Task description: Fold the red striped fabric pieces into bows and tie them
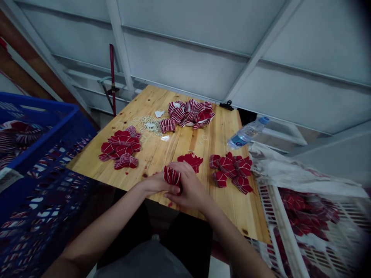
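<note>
Where our 2 hands meet, over the near edge of the wooden table (pixel 162 152), we list the following.

Item: 1 striped bundle (pixel 171 175), red and white fabric, between our palms. Its long axis seems to run roughly away from our body, leaning a little to the right at the near end; how far it tilts we cannot tell.

Left hand (pixel 156 183): closed in from the left side, thumb across the near part of the bundle.

Right hand (pixel 189 187): curved around the right and far sides, fingers narrow on the fabric. Neither hand is clearly nearer; both touch it.

Item: 1 red fabric piece (pixel 193 161), just beyond the right hand, which is the nearer of the 2.

Item: loose pale bands (pixel 146 125), beyond the left hand and well apart from it.

Item: 3 groups of bundles: left pile (pixel 123 146), far pile (pixel 191 114), right pile (pixel 232 170), the last beside our right hand, apart from it.
</note>
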### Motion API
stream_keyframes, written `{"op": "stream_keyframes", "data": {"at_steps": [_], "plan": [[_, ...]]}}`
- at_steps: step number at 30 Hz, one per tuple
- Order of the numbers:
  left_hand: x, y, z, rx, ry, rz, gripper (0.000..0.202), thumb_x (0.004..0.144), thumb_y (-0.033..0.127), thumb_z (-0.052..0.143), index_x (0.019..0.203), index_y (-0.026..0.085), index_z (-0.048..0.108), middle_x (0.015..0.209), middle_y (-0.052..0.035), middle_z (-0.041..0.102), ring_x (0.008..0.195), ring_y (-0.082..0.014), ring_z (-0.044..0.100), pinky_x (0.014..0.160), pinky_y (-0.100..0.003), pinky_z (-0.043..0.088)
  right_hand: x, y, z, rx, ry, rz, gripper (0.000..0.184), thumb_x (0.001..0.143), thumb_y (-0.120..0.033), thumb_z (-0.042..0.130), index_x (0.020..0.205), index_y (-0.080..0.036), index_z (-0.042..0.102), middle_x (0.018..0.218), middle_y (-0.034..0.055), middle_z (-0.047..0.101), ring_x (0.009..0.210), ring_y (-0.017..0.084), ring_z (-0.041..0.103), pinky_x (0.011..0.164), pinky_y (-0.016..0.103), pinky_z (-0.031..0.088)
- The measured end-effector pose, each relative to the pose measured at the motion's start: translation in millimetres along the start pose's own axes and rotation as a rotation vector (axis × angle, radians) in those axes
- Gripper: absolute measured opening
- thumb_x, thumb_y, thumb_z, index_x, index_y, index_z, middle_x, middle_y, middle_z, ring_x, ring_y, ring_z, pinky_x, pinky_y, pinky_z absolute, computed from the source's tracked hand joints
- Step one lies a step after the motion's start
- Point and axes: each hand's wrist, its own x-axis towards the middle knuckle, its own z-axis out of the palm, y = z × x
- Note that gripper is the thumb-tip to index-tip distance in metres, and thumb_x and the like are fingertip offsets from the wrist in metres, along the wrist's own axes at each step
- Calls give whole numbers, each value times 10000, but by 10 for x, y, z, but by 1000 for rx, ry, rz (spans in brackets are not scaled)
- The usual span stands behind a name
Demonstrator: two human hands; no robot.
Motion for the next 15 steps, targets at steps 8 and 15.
{"op": "stream_keyframes", "data": {"at_steps": [8, 15], "plan": [[60, -8, 154, 176, 144, 107, 485, 476, 245, 892, 904, 153, 684, 897, -39, 713, 953, -247, 647, 902, -396, 491, 44, -5, -197, 214, -114, 67, 702, 802, -490, 708, 1399, -240, 437, 1535, 145, 367, 1440, 323, 278, 1138, 628, 236], [17, 82, 182, 295, 20, -18, 333, 493, 192, 846, 789, 169, 695, 844, -3, 687, 871, -204, 633, 810, -346, 513, 58, 17, -33, 412, 108, 79, 535, 914, -288, 622, 1418, -330, 450, 1289, 66, 641, 1211, 221, 581, 1050, 463, 443]]}}
